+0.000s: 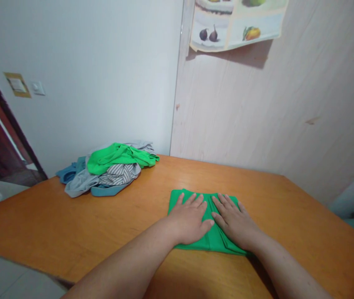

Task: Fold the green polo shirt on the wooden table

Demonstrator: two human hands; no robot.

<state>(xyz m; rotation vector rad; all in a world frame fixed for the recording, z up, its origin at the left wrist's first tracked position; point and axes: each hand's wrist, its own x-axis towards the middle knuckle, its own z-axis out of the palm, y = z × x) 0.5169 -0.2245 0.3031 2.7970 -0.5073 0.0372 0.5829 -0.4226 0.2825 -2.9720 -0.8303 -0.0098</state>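
A folded green cloth garment (pixel 210 241) lies on the wooden table in front of me, roughly rectangular, with a few creases down its middle and right part. My left hand (pixel 191 218) rests flat on its left half, fingers spread and pointing away from me. On the right half lies my right hand (pixel 234 220), palm down, its fingers stretched out. The two thumbs point toward each other, with a strip of green fabric showing between the hands. Both palms hide part of the cloth, so its exact kind cannot be told.
A loose heap of clothes stands at the back left of the table (pixel 127 232): a bright green garment (pixel 114 158) on top, a striped cloth (pixel 119 174) and grey-blue pieces (pixel 82 182) beneath. Behind the table is a wall with a fruit poster (pixel 237 25) and a switch (pixel 38 88).
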